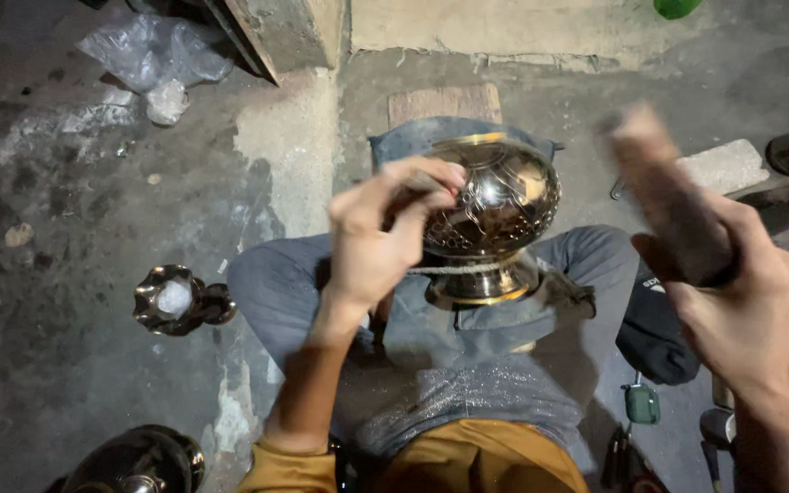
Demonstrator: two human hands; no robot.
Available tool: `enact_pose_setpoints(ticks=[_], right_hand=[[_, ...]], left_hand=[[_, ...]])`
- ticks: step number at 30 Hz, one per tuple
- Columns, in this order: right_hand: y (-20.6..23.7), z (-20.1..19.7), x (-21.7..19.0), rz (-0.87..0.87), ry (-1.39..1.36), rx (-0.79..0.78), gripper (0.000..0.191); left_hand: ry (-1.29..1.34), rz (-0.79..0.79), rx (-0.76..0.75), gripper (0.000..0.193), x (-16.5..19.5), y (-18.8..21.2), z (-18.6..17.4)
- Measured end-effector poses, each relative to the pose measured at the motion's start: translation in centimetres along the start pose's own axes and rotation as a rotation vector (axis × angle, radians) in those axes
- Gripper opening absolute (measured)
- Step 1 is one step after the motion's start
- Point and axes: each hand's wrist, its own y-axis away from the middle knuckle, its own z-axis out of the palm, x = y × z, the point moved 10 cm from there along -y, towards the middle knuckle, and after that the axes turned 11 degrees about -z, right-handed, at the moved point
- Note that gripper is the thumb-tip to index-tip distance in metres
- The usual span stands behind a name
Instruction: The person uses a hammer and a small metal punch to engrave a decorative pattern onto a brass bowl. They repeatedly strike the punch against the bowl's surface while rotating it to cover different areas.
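The left hand point(378, 239) is gripping the side of a shiny brass bowl point(495, 215) at frame centre, fingers curled on its rim. The bowl is standing upright on its flared foot, mouth facing up, resting between the person's knees on grey trousers point(468, 365). Its contents cannot be made out. The right hand point(732, 292), at right, is closed around a blurred brown tool point(659, 173) pointing up-left. At left, 1 small dark metal cup point(171, 299) is holding something white.
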Motion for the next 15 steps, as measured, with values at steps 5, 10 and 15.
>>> enact_pose_setpoints(ticks=[5, 10, 15], right_hand=[[2.1, 2.4, 4.0, 0.173, -0.189, 0.040, 0.047], [2.0, 4.2, 5.1, 0.223, -0.171, -0.021, 0.043], [0.5, 4.0, 4.0, 0.100, -0.143, -0.021, 0.040]], left_hand=[[0.100, -0.097, -0.051, 0.024, 0.2, -1.2, -1.1], [0.159, -0.252, -0.301, 0.028, -1.4, -2.6, 1.6], [0.128, -0.269, -0.439, 0.025, -2.2, -3.2, 3.2]])
